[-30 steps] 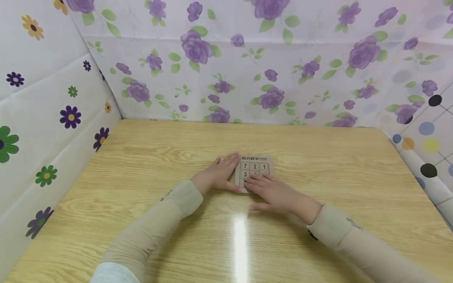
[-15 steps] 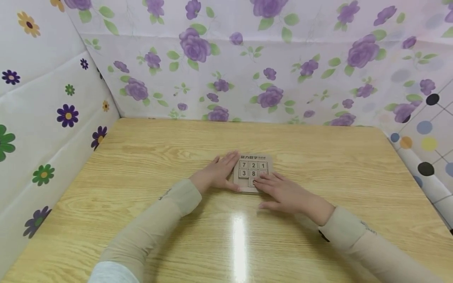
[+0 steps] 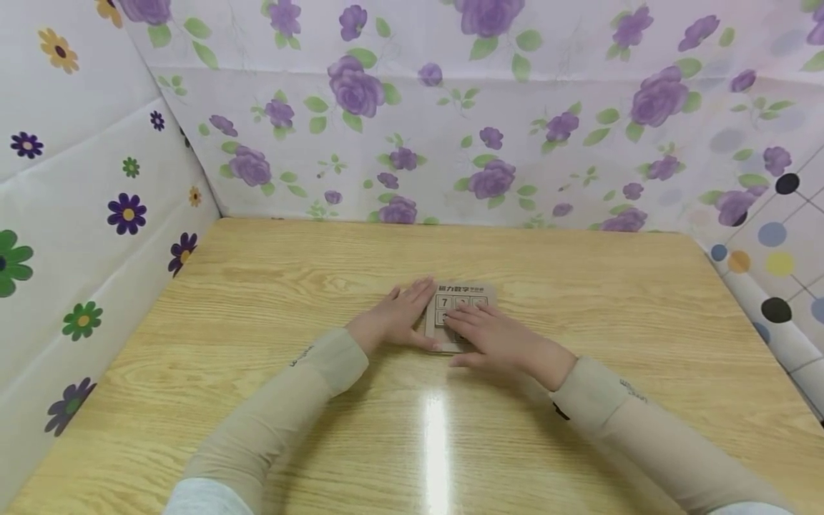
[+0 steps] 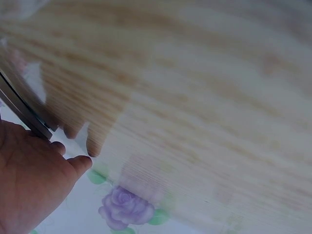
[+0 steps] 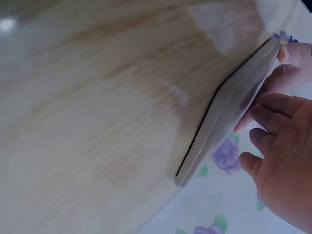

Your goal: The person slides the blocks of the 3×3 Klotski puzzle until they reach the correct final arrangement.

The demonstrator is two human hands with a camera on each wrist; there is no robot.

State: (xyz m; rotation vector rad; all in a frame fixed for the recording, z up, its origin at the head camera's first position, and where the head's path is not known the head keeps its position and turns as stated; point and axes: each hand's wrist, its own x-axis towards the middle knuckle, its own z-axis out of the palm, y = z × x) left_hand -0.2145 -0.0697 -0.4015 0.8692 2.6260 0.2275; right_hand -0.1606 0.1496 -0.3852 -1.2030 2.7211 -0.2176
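Observation:
A flat number sliding puzzle [image 3: 460,289] lies on the wooden table, with a printed heading and square numbered tiles. My left hand [image 3: 400,315] lies along its left side with straight fingers, thumb at the near left corner. My right hand [image 3: 498,342] is over the tiles, fingers straight, fingertips on the middle rows and hiding most numbers. The 7 tile [image 3: 444,302] shows at the upper left; the lower left slot looks bare. In the right wrist view the puzzle's edge [image 5: 214,126] is seen side-on, beside the right hand [image 5: 287,146]. The left wrist view catches the edge beside the left hand [image 4: 39,170].
The wooden table [image 3: 309,265] stretches around the puzzle on all sides. Behind it hangs a cloth [image 3: 360,150] with purple roses. A flower-print cloth [image 3: 64,236] borders the left, and a dotted cloth [image 3: 779,236] the right. A light reflection shines on the near tabletop.
My right hand first moved right, baring the lower left slot and the 8 tile, then came back left and slightly away from me, covering the 8 again. The left hand stayed in place.

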